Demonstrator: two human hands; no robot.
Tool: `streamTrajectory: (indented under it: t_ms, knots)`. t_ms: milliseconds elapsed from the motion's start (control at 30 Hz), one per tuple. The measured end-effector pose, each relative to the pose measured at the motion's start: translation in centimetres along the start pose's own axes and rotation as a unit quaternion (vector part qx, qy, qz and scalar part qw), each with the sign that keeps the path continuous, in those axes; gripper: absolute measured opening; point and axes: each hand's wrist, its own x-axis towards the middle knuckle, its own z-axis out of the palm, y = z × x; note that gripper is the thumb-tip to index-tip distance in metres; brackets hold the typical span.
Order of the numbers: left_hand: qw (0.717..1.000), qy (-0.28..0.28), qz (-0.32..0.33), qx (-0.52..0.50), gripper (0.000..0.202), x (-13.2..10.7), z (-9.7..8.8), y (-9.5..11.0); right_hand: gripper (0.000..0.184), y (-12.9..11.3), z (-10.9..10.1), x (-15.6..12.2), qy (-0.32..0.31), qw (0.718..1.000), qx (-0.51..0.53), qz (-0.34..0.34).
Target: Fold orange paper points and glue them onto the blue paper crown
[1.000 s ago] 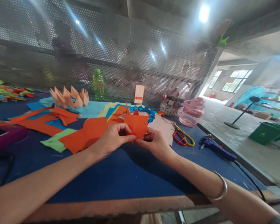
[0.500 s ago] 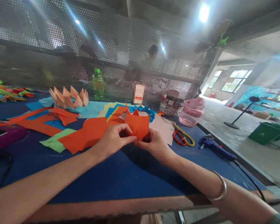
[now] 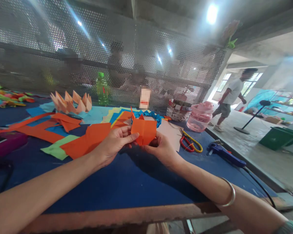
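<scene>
Between my hands, a small square of orange paper [image 3: 146, 128] is held up above the table, with a crease running down its middle. My left hand [image 3: 118, 143] pinches its lower left side, thumb in front. On the lower right side my right hand [image 3: 160, 144] grips it, fingers partly behind the paper. Orange sheets [image 3: 88, 139] lie beside my left wrist, over a piece of green paper [image 3: 57, 148]. Behind the held paper are folded blue paper pieces [image 3: 148, 114] and a stack of coloured sheets. A pale sheet [image 3: 172, 131] lies past my right hand.
Scissors [image 3: 191, 142] and a blue glue gun [image 3: 227, 154] with a cord lie at right. A pink jar [image 3: 199, 118], a basket [image 3: 178, 110], a green bottle [image 3: 102, 89] and a peach paper ring [image 3: 72, 103] stand farther back. A person [image 3: 230, 96] walks beyond the table.
My left hand has shifted its pinch, its thumb now on the front of the orange paper, whose middle crease shows more plainly. A walking person has come into view at right.
</scene>
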Motion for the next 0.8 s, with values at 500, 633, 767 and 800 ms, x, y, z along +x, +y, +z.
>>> streamTrajectory:
  t_ms: [500,633,767,800]
  knots:
    - [0.996,-0.003,-0.069,0.051,0.044,-0.14,-0.31,-0.54,0.041,-0.11,0.04,-0.09,0.001,0.998,-0.045,-0.037]
    - [0.998,-0.027,-0.064,-0.003,0.046,-0.07,-0.43,-0.40,0.045,-0.09,-0.24,0.18,0.014,0.999,-0.030,-0.024]
    - [0.997,-0.039,-0.057,-0.036,0.044,-0.06,-0.39,-0.08,0.044,-0.09,-0.34,0.26,0.013,0.999,-0.023,-0.023]
    - [0.997,-0.036,-0.062,-0.033,0.044,-0.06,-0.41,-0.07,0.043,-0.08,-0.34,0.24,0.011,0.999,-0.025,-0.023]
